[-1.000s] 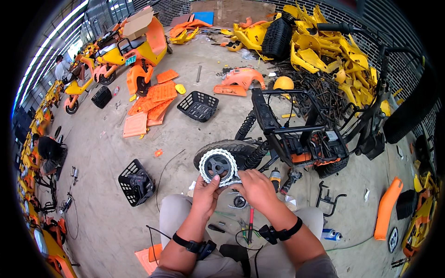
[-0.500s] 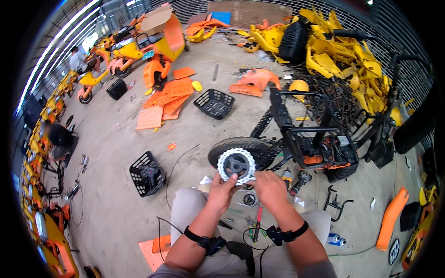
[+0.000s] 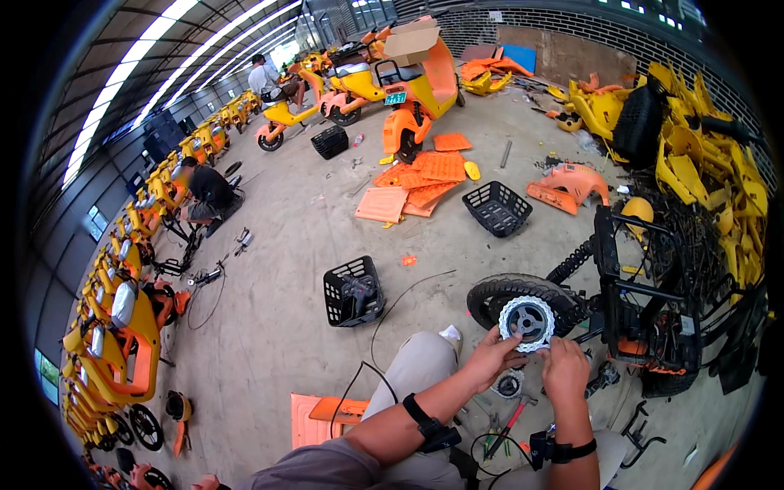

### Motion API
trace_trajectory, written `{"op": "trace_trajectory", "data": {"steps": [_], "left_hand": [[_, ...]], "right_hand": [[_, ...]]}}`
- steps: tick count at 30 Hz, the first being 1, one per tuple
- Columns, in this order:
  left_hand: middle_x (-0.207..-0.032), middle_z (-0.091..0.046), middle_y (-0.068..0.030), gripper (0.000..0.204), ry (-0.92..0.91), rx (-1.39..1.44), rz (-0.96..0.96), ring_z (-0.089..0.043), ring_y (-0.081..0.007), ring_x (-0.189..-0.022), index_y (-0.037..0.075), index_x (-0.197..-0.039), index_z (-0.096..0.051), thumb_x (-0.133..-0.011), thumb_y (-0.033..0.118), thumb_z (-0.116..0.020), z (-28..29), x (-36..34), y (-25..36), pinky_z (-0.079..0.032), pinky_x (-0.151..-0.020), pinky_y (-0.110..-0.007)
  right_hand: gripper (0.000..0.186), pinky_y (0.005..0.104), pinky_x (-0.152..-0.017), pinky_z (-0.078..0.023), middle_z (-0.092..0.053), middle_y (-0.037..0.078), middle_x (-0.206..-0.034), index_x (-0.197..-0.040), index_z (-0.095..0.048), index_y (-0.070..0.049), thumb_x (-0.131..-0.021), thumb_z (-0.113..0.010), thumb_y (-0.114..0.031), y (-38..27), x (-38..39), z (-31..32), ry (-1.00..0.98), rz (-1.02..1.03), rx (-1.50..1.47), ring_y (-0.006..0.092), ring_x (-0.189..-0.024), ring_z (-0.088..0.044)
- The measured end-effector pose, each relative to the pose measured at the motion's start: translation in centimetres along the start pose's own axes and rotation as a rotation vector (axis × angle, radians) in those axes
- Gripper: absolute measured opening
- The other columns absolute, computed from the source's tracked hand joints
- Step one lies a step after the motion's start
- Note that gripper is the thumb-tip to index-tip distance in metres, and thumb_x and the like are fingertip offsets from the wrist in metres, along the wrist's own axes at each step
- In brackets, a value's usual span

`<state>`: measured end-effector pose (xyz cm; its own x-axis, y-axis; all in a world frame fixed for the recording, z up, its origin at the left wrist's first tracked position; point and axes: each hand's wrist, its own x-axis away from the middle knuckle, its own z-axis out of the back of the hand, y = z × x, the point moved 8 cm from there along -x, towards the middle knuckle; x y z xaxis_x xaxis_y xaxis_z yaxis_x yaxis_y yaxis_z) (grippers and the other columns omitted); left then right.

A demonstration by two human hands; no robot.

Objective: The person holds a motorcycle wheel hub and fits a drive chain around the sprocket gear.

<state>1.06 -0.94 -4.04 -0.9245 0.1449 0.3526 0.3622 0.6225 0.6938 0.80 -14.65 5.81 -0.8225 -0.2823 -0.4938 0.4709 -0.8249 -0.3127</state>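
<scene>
In front of me I hold up a round black sprocket [image 3: 535, 314] with a silver chain wrapped around its rim. My left hand [image 3: 492, 359] grips it at the lower left, thumb on its face. At the lower right edge, my right hand [image 3: 565, 367] has its fingers closed on the chain. Below and between my hands, a smaller toothed sprocket [image 3: 508, 383] lies on the floor. A red-handled hammer [image 3: 514, 416] and green-handled pliers [image 3: 492, 441] lie between my legs. Just beyond the sprocket is a black tyre [image 3: 490, 296].
A stripped scooter frame [image 3: 645, 302] stands at right, a power tool [image 3: 605, 376] near it. Black baskets [image 3: 353, 296] and orange panels [image 3: 384, 204] lie ahead. Yellow body parts [image 3: 686, 163] are heaped at far right. Yellow scooters [image 3: 122, 327] line the left, where a person [image 3: 211, 192] crouches.
The view has swung left, so the scene sits further right in the picture. Both hands still hold the chain-wrapped sprocket.
</scene>
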Motion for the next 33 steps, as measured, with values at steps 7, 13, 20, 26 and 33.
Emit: {"op": "trace_trajectory", "data": {"steps": [7, 13, 20, 26, 33], "left_hand": [[-0.123, -0.059, -0.0108, 0.032, 0.000, -0.034, -0.015, -0.061, -0.0237, -0.110, 0.010, -0.127, -0.044, -0.100, 0.023, -0.054, -0.3, 0.4, 0.4, -0.052, -0.090, -0.040], [-0.122, -0.059, -0.0105, 0.037, -0.010, 0.043, -0.004, -0.060, -0.0250, -0.111, 0.010, -0.127, -0.044, -0.102, 0.037, -0.047, 0.1, 0.2, -0.1, -0.048, -0.092, -0.041], [-0.131, -0.056, -0.0129, 0.052, -0.059, 0.080, 0.033, -0.057, -0.0288, -0.117, 0.011, -0.137, -0.040, -0.104, 0.050, -0.029, 0.5, 0.0, -0.2, -0.044, -0.099, -0.045], [-0.131, -0.056, -0.0100, 0.052, -0.026, 0.050, -0.005, -0.058, -0.0268, -0.115, 0.012, -0.137, -0.041, -0.104, 0.050, -0.029, 0.6, 0.1, 0.0, -0.044, -0.098, -0.043], [-0.130, -0.057, -0.0106, 0.058, -0.104, 0.017, -0.010, -0.058, -0.0258, -0.115, 0.011, -0.137, -0.041, -0.102, 0.055, -0.030, 0.1, 0.8, 0.6, -0.044, -0.095, -0.039]], "right_hand": [[0.017, 0.0437, -0.068, -0.047, -0.060, 0.012, -0.080, -0.083, -0.058, -0.005, -0.078, -0.070, -0.016, 0.3, -0.2, -0.3, -0.048, -0.002, -0.026, 0.0328, -0.079, -0.060], [0.018, 0.0450, -0.069, -0.047, -0.060, 0.014, -0.079, -0.084, -0.059, -0.003, -0.078, -0.069, -0.016, 0.3, 0.0, -0.6, -0.037, -0.026, -0.021, 0.0349, -0.080, -0.060], [0.019, 0.0455, -0.072, -0.048, -0.063, 0.016, -0.085, -0.090, -0.059, -0.001, -0.076, -0.068, -0.011, 0.1, 0.0, -0.7, -0.004, -0.024, -0.061, 0.0370, -0.084, -0.060], [0.020, 0.0459, -0.072, -0.048, -0.062, 0.016, -0.084, -0.091, -0.058, -0.001, -0.076, -0.068, -0.010, 0.0, 0.1, -0.8, -0.029, -0.008, -0.050, 0.0372, -0.083, -0.060], [0.019, 0.0461, -0.072, -0.048, -0.063, 0.018, -0.087, -0.094, -0.061, 0.000, -0.077, -0.067, -0.007, 0.8, 0.3, -0.7, 0.033, -0.055, -0.112, 0.0385, -0.085, -0.061]]}}
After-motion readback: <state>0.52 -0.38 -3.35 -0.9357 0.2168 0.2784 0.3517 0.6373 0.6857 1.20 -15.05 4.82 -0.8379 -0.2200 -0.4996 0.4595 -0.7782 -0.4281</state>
